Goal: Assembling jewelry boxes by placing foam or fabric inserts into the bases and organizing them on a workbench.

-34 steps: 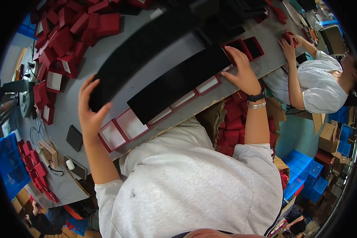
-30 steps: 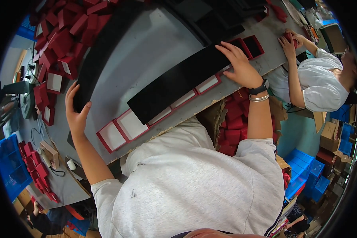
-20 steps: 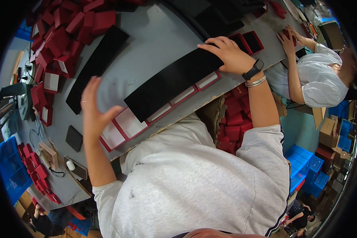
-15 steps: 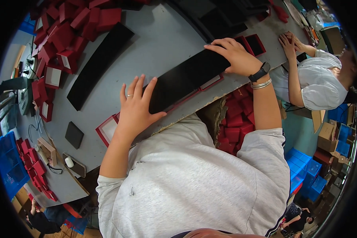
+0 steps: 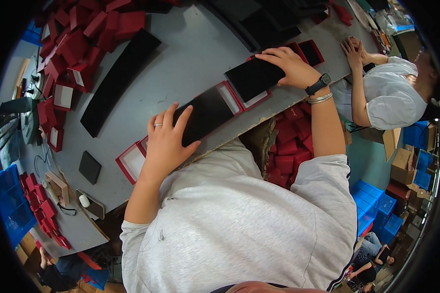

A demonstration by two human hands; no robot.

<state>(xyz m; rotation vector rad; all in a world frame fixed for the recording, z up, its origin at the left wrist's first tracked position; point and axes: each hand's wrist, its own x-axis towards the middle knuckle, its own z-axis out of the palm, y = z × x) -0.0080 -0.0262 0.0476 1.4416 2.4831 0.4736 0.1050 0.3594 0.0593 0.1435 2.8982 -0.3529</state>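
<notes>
A row of red boxes with white insides (image 5: 131, 162) lies along the near table edge, partly covered by two black rectangular pieces. My left hand (image 5: 168, 139) rests with fingers spread on the outer end of the left black piece (image 5: 208, 115). Under the stretched fingers of my right hand (image 5: 293, 71) lies the outer end of the right black piece (image 5: 252, 80). Between the two pieces shows a red-rimmed white box interior (image 5: 228, 97). Neither hand is closed around anything. Beyond my right hand sits a red box with a black inside (image 5: 310, 52).
Several red boxes (image 5: 76, 46) are heaped at the far left, beside a long black strip (image 5: 120, 80). A small dark pad (image 5: 90, 167) and a phone (image 5: 92, 204) lie left. More red boxes (image 5: 284, 163) are below the table edge. A co-worker's hands (image 5: 354, 51) rest at right.
The black covering, one continuous strip before, now shows as two pieces with a gap between them, uncovering a box's white inside. Both hands keep nearly the same places.
</notes>
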